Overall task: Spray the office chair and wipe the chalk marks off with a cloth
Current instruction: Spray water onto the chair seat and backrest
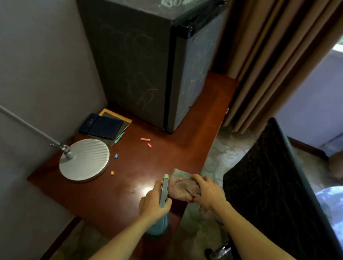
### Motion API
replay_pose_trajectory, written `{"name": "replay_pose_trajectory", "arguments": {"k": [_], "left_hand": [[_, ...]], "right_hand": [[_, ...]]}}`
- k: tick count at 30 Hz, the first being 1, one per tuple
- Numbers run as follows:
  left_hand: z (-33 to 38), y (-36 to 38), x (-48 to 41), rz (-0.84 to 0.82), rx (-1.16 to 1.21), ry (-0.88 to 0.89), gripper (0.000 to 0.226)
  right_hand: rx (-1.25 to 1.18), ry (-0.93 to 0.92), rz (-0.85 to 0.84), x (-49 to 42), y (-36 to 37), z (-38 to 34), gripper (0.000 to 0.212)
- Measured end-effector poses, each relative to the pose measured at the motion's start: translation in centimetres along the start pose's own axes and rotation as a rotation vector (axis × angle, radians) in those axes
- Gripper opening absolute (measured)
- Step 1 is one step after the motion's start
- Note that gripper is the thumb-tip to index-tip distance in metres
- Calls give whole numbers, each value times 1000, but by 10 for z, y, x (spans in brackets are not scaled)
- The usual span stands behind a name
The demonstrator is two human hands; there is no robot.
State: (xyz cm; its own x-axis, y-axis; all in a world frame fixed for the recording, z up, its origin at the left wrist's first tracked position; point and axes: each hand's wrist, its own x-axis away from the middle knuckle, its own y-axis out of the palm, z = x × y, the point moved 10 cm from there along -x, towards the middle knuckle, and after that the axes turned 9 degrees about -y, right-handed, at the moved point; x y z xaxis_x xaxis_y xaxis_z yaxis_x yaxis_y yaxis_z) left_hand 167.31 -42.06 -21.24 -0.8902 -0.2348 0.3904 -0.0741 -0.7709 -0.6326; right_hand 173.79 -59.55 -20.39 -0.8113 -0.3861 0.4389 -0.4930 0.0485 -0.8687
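My left hand [153, 202] holds tight round the smooth teal plastic spray bottle [158, 225] at the near edge of the shiny brown wooden table [164, 154]. Just right of it, my right hand [208, 192] squeezes the soft, crumpled pink cloth [182, 185]. The black mesh office chair [264, 188] stands on the right.

I see a red-brown bench [198, 111]. The mini fridge [131, 55] is dark grey with pale chalk loops. The spray bottle [158, 225] is teal, its head pale green; the cloth [182, 185] mottled pink. Before the mini fridge lie pink chalk [145, 139], blue chalk [115, 156], orange chalk [112, 173]. The office chair [264, 188] is black.
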Motion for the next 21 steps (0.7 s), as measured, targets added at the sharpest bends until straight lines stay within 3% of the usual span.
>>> {"name": "replay_pose_trajectory", "arguments": {"k": [11,21], "left_hand": [[85,53,49,-131,-60,351,34],[123,94,122,-243,-46,527,30]], "right_hand": [[-95,297,79,132,31,70,72],[-203,367,161,246,78,105,72]]}}
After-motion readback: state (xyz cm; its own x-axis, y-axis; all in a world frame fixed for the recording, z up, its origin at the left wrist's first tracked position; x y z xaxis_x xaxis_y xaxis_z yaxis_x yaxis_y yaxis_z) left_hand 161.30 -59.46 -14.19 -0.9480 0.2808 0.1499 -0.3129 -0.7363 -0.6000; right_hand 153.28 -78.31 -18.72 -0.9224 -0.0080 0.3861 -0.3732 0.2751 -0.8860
